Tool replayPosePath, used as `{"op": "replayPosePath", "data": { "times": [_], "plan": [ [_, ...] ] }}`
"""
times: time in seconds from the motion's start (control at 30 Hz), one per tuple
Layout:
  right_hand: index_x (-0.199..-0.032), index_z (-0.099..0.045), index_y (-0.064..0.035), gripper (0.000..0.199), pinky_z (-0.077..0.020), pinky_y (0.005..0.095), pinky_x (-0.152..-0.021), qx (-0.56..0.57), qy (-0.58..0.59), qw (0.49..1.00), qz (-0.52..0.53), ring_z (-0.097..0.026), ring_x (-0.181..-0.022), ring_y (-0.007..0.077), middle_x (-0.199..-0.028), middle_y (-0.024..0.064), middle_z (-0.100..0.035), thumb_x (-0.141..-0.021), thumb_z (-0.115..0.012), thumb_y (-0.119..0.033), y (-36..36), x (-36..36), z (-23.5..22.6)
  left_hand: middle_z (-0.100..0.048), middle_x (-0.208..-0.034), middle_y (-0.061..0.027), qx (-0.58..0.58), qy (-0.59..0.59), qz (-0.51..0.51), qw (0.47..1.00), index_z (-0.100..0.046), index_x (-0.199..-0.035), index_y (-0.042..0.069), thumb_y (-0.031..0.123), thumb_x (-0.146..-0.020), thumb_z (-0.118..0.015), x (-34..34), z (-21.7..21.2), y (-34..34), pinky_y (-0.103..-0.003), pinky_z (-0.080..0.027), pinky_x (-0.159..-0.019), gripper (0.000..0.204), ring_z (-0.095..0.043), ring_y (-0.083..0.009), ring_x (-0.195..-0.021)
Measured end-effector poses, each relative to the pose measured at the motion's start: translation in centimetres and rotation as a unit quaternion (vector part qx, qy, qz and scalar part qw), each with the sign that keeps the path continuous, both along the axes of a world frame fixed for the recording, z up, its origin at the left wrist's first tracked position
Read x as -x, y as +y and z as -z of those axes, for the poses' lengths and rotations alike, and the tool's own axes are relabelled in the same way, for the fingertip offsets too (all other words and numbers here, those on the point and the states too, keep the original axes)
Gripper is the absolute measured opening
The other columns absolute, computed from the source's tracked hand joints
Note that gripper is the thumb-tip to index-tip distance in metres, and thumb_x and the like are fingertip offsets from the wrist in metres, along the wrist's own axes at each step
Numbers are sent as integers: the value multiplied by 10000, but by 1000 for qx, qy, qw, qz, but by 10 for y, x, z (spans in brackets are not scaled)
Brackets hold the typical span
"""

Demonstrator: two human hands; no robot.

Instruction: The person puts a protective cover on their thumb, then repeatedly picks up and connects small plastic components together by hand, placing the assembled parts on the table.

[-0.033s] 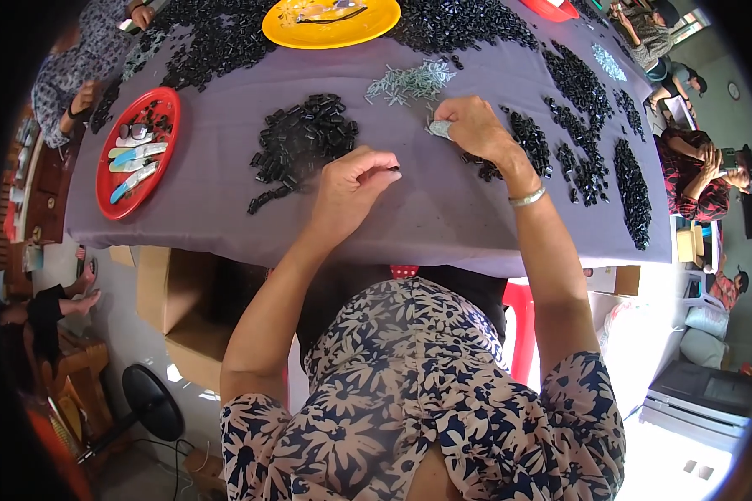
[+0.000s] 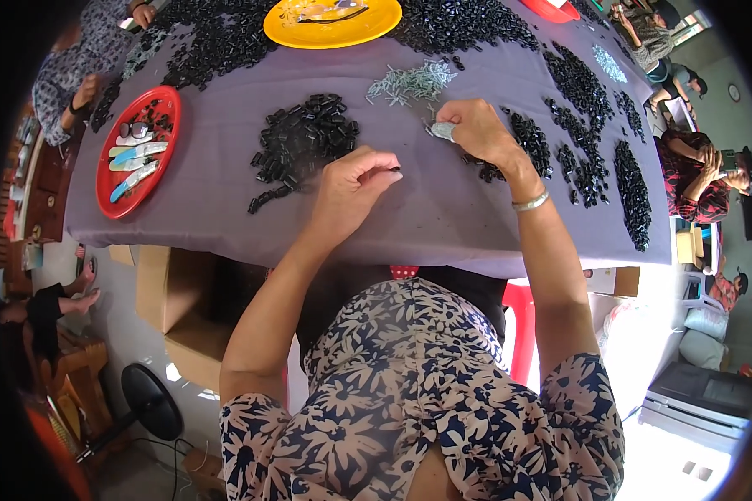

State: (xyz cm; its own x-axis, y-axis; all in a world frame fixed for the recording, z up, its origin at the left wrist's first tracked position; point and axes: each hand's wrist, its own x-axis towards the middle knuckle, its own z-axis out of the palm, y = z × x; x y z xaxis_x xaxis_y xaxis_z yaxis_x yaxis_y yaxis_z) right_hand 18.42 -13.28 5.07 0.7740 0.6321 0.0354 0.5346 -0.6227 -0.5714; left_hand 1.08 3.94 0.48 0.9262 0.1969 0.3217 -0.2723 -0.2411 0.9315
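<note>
My left hand (image 2: 355,188) is closed in a pinch, with a small black plastic piece (image 2: 394,169) between thumb and fingertips. It is just right of a heap of shiny black pieces (image 2: 302,138). My right hand (image 2: 480,132), a metal bangle on its wrist, has its fingers curled together. A pale grey-green patch (image 2: 444,131) shows at its fingertips; I cannot tell whether it is a finger covering or something held. Just beyond that hand lies a loose pile of thin pale-green sticks (image 2: 409,82). Another black heap (image 2: 530,144) is right of it, partly behind the wrist.
On the grey tablecloth (image 2: 217,184), a red tray (image 2: 175,108) at left bears knife-like tools. A yellow plate (image 2: 334,40) stands at the far side. More black pieces (image 2: 635,192) cover the right and back. Other people sit around the table. A cardboard box (image 2: 163,292) stands below.
My right hand has shifted very slightly to the right and nearer. My left hand stays put with the black piece.
</note>
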Motion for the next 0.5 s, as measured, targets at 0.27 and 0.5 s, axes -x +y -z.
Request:
{"op": "replayPosePath", "data": {
  "times": [0.27,0.5],
  "plan": [
    [-926,-605,-28,55,-420,220,-598,-169,132,975,-50,-481,-659,44,-759,-40,-555,-922,-589,-81,-12,32,1,-567,-806,25,2,2,2,1000,-653,-922,5,-4,-834,-700,-3,-3,-2,-211,-411,-651,100,-489,-53,-719],
    [-976,-584,-35,72,-465,276,-660,-208,124,966,-91,-501,-693,108,-787,38,-594,-914,-592,-71,8,78,6,-593,-777,-6,6,-9,-18,1000,-654,-923,-10,16,-805,-716,-3,-1,0,-230,-434,-624,136,-506,-69,-669]
  ]
}}
